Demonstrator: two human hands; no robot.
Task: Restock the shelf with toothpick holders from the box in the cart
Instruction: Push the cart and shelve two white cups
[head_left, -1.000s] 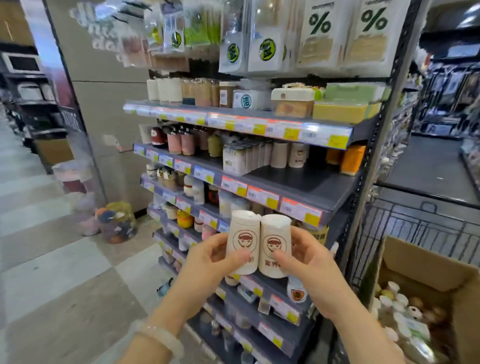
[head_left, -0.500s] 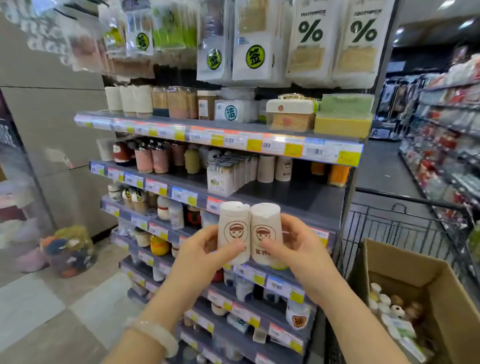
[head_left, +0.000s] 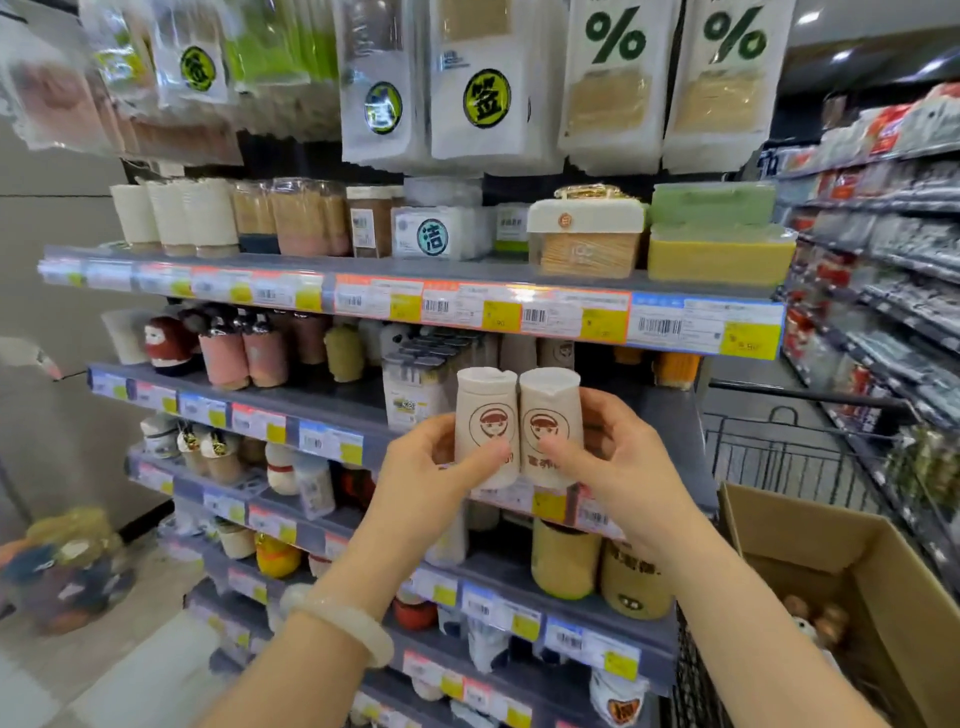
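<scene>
Two cream toothpick holders sit side by side and touching, upright, held up in front of the second shelf (head_left: 322, 402) from the top: the left holder (head_left: 485, 421) is in the left hand (head_left: 431, 480), the right holder (head_left: 551, 421) in the right hand (head_left: 621, 467). Each hand wraps its fingers round the back of the lower body with the thumb pressed on the front, below the printed face, so both hands are closed on their holder rather than open. The holders look small, rigid and light, probably smooth plastic or glazed ware with a rounded cap on top; a one-hand hold seems ample. The tapering, smooth sides could slip, so a hold low and round the widest part of the body, as here, seems safest, and not by the cap, which may lift off. More stock lies in the cardboard box (head_left: 883, 566) inside the wire cart (head_left: 779, 452) at right
</scene>
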